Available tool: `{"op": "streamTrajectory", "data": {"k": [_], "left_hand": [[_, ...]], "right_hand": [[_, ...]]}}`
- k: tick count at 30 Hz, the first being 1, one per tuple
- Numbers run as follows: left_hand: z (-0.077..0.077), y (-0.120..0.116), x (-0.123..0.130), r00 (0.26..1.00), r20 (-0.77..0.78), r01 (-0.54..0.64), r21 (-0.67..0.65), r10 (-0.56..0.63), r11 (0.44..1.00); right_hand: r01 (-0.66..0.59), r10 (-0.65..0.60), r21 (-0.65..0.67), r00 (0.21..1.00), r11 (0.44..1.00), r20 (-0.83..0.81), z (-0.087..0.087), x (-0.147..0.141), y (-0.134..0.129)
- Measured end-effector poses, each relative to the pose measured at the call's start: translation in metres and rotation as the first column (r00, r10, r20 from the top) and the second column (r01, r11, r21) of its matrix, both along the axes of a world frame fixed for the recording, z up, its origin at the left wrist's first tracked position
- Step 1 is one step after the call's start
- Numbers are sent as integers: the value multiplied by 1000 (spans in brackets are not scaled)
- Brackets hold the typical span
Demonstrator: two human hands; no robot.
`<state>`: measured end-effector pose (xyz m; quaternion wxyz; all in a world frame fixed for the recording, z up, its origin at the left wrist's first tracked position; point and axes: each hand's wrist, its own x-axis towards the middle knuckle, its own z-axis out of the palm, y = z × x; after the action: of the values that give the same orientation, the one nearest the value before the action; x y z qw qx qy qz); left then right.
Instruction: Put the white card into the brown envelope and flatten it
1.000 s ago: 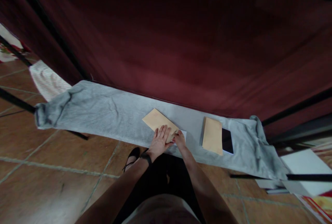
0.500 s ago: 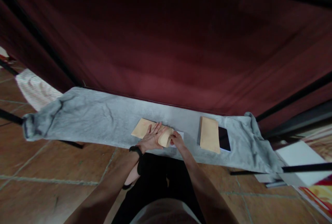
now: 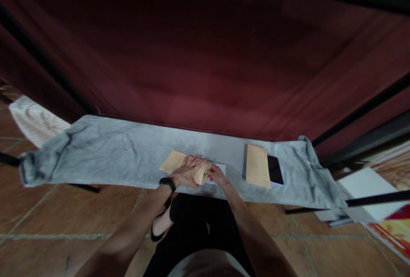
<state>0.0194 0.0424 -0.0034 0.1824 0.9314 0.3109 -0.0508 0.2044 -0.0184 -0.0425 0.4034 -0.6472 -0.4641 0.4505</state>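
A tan paper envelope [image 3: 172, 161] lies on the grey cloth in front of me. My left hand [image 3: 188, 172] is spread flat across its middle and presses it down, fingers stretched out. At the envelope's right end, which bulges upward, my right hand [image 3: 216, 173] has its fingers pinched together on the edge. Part of the fingertips is hidden by the raised paper. Beneath my right hand lies a white sheet of paper [image 3: 222, 167], mostly covered by the hand and the envelope.
Farther right, a stack of tan envelopes [image 3: 258, 166] rests beside a dark-screened tablet or phone [image 3: 275, 170], overlapping its edge. Grey cloth [image 3: 109, 153] covers the narrow table. A dark red curtain [image 3: 192, 76] hangs behind it. White boards [image 3: 368, 191] are at the lower right.
The raised right end of the envelope has flattened somewhat under my left hand. My right hand stays at that end, its fingers slightly shifted. The view has tilted a little.
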Motion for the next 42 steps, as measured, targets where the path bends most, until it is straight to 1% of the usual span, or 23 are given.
{"op": "streamTrajectory", "data": {"k": [4,9,11,13,15,17,18,19,21,22,23,25,28,31,33,35,37,39,42], "left_hand": [[6,3,1,998,56,11,42,-13,999],[15,6,2,997,40,-66,165,60,984],[17,9,-1,994,38,-109,221,104,969],[16,13,-7,987,40,-163,245,158,956],[13,18,-12,977,27,-212,231,211,950],[11,24,-17,971,5,-234,202,238,951],[10,26,-19,970,-5,-237,191,242,953],[9,29,-20,970,-12,-237,186,244,954],[9,33,-23,970,-22,-236,187,244,954],[9,35,-24,968,-33,-239,188,249,953],[9,37,-25,965,-50,-245,185,258,952],[7,38,-28,957,-93,-257,163,274,953],[5,35,-31,952,-124,-264,140,281,954],[5,27,-29,968,-59,-227,188,242,956],[5,17,-23,990,5,-141,239,144,961],[3,4,-15,999,53,-18,278,4,961],[-4,-11,-6,992,78,77,288,-104,954],[-14,-26,0,980,91,144,287,-177,947],[-31,-41,3,974,111,159,298,-200,941]], "right_hand": [[35,-35,-36,999,999,11,-5,0,1],[117,-114,-39,991,992,75,-15,-1,-2],[143,-141,-12,984,990,113,-16,-2,-4],[150,-154,32,975,988,162,-15,-3,-8],[141,-156,86,966,986,208,-14,-6,-13],[84,-126,158,952,984,280,-13,-10,-19],[31,-100,197,932,980,349,-14,-12,-22],[-31,-74,228,896,973,439,-16,-15,-25],[-149,-44,248,771,957,635,-22,-19,-31],[-182,-46,240,700,954,712,-26,-21,-34],[-190,-54,228,645,955,762,-29,-23,-36],[-188,-69,214,575,959,815,-35,-25,-39],[-184,-80,213,545,960,834,-38,-26,-40],[-181,-86,217,546,959,834,-38,-26,-39],[-178,-85,215,547,960,832,-38,-25,-38],[-191,-72,209,550,959,832,-38,-21,-38],[-224,-46,199,547,954,836,-38,-16,-39],[-264,-20,188,532,946,847,-38,-10,-41],[-283,-6,174,508,943,861,-39,-6,-43]]}}
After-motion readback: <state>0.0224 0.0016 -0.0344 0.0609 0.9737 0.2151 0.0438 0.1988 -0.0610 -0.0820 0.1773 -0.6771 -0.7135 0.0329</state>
